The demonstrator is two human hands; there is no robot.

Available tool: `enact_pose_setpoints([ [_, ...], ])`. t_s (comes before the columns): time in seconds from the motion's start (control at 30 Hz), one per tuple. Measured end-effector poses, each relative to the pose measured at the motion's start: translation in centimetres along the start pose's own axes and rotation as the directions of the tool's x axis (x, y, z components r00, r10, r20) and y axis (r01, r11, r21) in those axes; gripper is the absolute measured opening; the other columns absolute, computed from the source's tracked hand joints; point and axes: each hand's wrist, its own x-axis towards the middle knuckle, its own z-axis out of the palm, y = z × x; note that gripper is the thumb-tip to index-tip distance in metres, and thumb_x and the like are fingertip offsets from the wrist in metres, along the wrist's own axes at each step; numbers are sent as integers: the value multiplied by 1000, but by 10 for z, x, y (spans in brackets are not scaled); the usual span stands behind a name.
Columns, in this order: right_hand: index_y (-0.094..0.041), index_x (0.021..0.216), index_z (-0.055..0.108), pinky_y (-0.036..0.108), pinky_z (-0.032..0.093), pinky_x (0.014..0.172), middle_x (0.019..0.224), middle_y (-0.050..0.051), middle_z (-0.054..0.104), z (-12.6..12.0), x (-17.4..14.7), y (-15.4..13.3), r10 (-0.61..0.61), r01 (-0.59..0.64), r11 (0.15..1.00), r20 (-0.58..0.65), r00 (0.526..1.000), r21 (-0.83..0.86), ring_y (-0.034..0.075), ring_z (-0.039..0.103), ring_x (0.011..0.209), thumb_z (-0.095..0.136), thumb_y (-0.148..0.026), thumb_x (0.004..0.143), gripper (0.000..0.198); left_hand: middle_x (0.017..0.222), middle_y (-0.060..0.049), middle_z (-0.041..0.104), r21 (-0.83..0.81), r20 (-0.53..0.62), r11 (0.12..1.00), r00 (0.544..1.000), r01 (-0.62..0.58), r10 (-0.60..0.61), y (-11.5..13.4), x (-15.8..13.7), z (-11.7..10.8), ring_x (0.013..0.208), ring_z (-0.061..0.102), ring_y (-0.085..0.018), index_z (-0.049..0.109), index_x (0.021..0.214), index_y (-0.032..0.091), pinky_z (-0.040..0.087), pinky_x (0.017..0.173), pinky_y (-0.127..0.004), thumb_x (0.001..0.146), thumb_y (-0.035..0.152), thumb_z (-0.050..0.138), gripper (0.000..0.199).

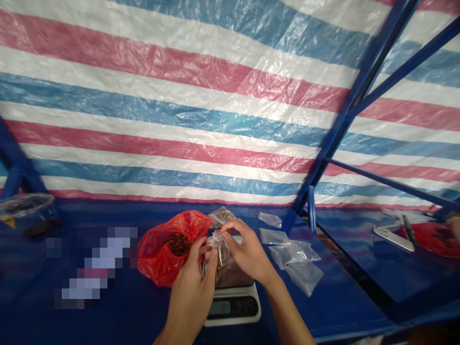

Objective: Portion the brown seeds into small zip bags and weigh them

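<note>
Both hands pinch the top edge of a small clear zip bag (223, 256) with brownish contents, held over a kitchen scale (254, 306). My left hand (196, 280) grips the bag's left side, and my right hand (247, 249) has thumb and forefinger closed at its top. Digits that look like 104 show on the scale's display. Left of the scale, a red plastic bag (154, 258) lies open around reddish-brown dried pieces (178, 243). Another filled zip bag (222, 214) lies just behind my hands.
Several flat clear zip bags (293, 253) lie to the right on the blue table (323, 311). A clear tub (27, 211) stands far left. At the far right are another red bag (436, 237) and a white device (393, 237). Blue metal bars (345, 115) rise before a striped tarp (179, 96).
</note>
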Motion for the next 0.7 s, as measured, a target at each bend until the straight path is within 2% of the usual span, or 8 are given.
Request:
enact_pose_setpoints([
  [0.1, -24, 96, 72, 32, 51, 92, 102, 2, 72, 19, 5, -16, -27, 30, 993, -33, 999, 118, 19, 67, 98, 59, -26, 98, 13, 120, -13, 77, -184, -9, 983, 1000, 24, -26, -1, 4, 0, 112, 74, -29, 67, 123, 22, 56, 101, -44, 96, 52, 58, 42],
  [0.2, -25, 118, 71, 35, 52, 99, 118, 5, 73, 43, 8, -23, 13, 5, 985, -103, 995, 174, 21, 67, 109, 62, -31, 97, 24, 96, -7, 77, -410, -83, 903, 981, 126, -175, -2, 10, -5, 82, 74, -22, 65, 116, 19, 59, 75, -32, 90, 57, 65, 46],
  [0.27, -25, 130, 67, 36, 54, 101, 124, 7, 73, 57, 9, -24, 60, -44, 969, -60, 996, 243, 22, 70, 111, 62, -34, 96, 35, 68, 2, 66, -509, -89, 832, 948, 219, -304, 0, 12, -10, 53, 60, -15, 63, 110, 19, 46, 50, -24, 85, 59, 69, 47],
  [0.33, -23, 123, 71, 37, 56, 101, 121, 7, 76, 68, 11, -24, 93, -94, 956, 14, 996, 279, 22, 72, 110, 62, -32, 95, 31, 52, 10, 49, -570, -81, 772, 916, 282, -394, 2, 13, -13, 39, 42, -9, 60, 104, 20, 30, 40, -19, 83, 59, 70, 46],
  [0.4, -22, 112, 76, 38, 56, 101, 117, 8, 78, 76, 12, -24, 123, -129, 960, 39, 992, 250, 24, 73, 109, 61, -29, 94, 24, 47, 12, 43, -605, -71, 734, 897, 309, -436, 3, 12, -14, 37, 35, -7, 57, 101, 20, 23, 39, -18, 83, 57, 71, 43],
  [0.47, -21, 110, 77, 39, 56, 102, 116, 8, 79, 81, 13, -25, 130, -130, 976, 10, 991, 177, 25, 73, 109, 59, -25, 95, 24, 48, 12, 44, -639, -74, 703, 885, 312, -460, 4, 10, -14, 37, 35, -7, 55, 103, 21, 23, 40, -18, 83, 56, 71, 43],
  [0.6, -22, 111, 79, 38, 56, 99, 114, 8, 78, 90, 15, -27, 48, -47, 998, -26, 999, 31, 24, 72, 107, 57, -21, 96, 26, 49, 11, 44, -694, -63, 643, 863, 323, -502, 4, 7, -11, 38, 36, -8, 56, 118, 19, 24, 41, -19, 83, 58, 72, 55],
  [0.7, -22, 116, 79, 39, 55, 102, 118, 9, 77, 95, 15, -26, -1, 1, 1000, 0, 1000, -20, 25, 71, 110, 56, -21, 97, 29, 52, 9, 45, -694, -38, 642, 875, 324, -483, 2, 6, -12, 40, 37, -9, 61, 120, 18, 26, 42, -21, 82, 59, 73, 57],
])
